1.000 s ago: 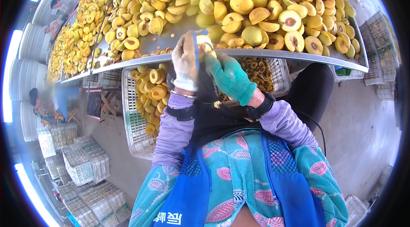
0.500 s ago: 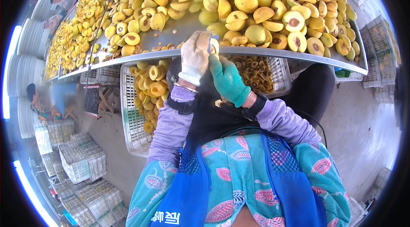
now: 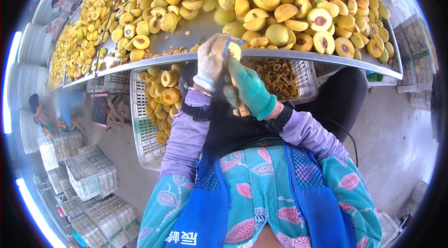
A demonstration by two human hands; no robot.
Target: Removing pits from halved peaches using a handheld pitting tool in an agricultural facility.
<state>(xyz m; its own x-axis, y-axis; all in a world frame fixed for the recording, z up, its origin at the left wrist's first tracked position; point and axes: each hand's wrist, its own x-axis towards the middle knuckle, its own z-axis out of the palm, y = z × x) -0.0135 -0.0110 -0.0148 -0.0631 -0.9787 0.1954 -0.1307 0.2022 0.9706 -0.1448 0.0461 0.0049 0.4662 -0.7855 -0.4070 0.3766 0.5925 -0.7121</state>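
Note:
My left hand (image 3: 213, 60), in a whitish glove with blue at the fingertips, is closed around a yellow peach half (image 3: 234, 51) at the table's near edge. My right hand (image 3: 252, 90) wears a green glove and has its thumb up against that peach. Its grey-palmed fingers are curled around a tool, whose wood-coloured handle end (image 3: 242, 109) sticks out below; the working end is hidden between the hands. Beyond them, many cut yellow peaches (image 3: 279, 35) are heaped on the metal table (image 3: 186, 33), several with brown stones or hollows showing.
Below the table edge, a white crate (image 3: 142, 129) of pitted peach halves stands left of my legs. Another crate (image 3: 305, 80) with brownish stones and scraps sits under the edge to the right. Stacked crates (image 3: 86, 178) line the floor at left; other people sit farther left.
The right hand has turned, so its curled fingers and more of the wood-coloured handle end now show. Its thumb stays by the peach, and the left hand still grips the fruit.

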